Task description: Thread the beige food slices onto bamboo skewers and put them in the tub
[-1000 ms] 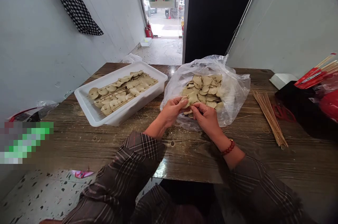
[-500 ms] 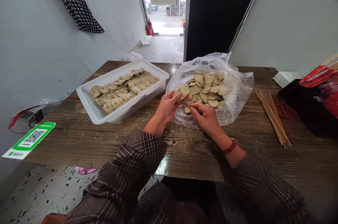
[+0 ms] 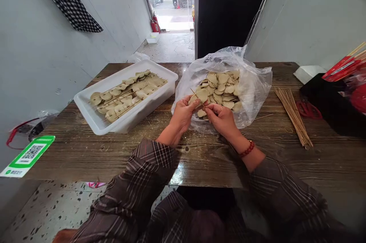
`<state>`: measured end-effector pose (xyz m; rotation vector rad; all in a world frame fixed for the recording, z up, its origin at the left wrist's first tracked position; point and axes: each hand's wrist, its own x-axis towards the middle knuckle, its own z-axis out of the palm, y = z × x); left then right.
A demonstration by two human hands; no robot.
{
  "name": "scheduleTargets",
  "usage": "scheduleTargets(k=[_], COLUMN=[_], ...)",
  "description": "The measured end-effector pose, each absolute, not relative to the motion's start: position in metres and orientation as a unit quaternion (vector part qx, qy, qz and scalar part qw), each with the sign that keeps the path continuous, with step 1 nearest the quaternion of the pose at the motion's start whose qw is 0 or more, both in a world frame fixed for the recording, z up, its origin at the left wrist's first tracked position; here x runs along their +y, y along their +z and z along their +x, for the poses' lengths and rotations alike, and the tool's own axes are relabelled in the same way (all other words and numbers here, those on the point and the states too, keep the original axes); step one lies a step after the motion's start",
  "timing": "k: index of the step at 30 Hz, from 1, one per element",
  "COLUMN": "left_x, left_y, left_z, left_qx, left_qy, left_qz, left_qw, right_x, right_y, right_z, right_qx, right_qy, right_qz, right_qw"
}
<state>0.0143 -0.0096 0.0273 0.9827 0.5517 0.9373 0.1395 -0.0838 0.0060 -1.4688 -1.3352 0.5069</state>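
Note:
My left hand (image 3: 182,116) is closed on a few thin, beige, roundish slices (image 3: 202,94), pinched under the thumb. A thin wooden skewer (image 3: 193,91) runs through or across them, its tip showing beyond their upper left edge. My right hand (image 3: 223,121) pinches the skewer's lower end, close to the left fingers. Just behind both hands lies an opened clear plastic bag (image 3: 256,82) with a heap of loose beige slices (image 3: 224,87). To the left, a white plastic tub (image 3: 95,125) holds several skewers threaded with the same slices (image 3: 122,96).
Right of the bag lies a bundle of bare wooden skewers (image 3: 294,117), beside red-handled scissors (image 3: 309,109) and a black container (image 3: 328,102) with red packets. One loose skewer (image 3: 263,116) rests near the bag. A green-and-white QR card (image 3: 28,156) sits at the wooden table's left edge.
The skewer has moved up and left, so its tip now shows past the slices. My right hand has come closer to my left. The whole view has shifted slightly.

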Motion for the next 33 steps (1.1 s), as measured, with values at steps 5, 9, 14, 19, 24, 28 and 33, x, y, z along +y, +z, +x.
scheduleTargets(k=[5,9,14,19,24,28,33], left_x=[-0.013,-0.011,-0.005,0.003,0.007,0.008,0.009], left_y=[0.026,0.029,0.032,0.036,0.038,0.035,0.030], left_z=[0.018,0.015,0.008,0.001,-0.004,-0.004,-0.001], left_qx=[0.254,0.260,0.261,0.259,0.268,0.251,0.236], left_qy=[0.417,0.414,0.423,0.448,0.458,0.467,0.484], left_qz=[0.454,0.451,0.431,0.408,0.402,0.405,0.433], left_qw=[0.745,0.747,0.753,0.752,0.746,0.745,0.723], right_x=[-0.084,-0.085,-0.087,-0.089,-0.092,-0.094,-0.094], right_y=[0.010,0.011,0.012,0.014,0.016,0.017,0.016], right_z=[0.143,0.143,0.141,0.140,0.139,0.139,0.139], right_qx=[-0.565,-0.581,-0.590,-0.600,-0.601,-0.594,-0.588], right_qy=[0.191,0.187,0.199,0.225,0.239,0.241,0.244], right_qz=[-0.609,-0.596,-0.582,-0.576,-0.579,-0.585,-0.594], right_qw=[0.523,0.522,0.522,0.508,0.498,0.497,0.492])
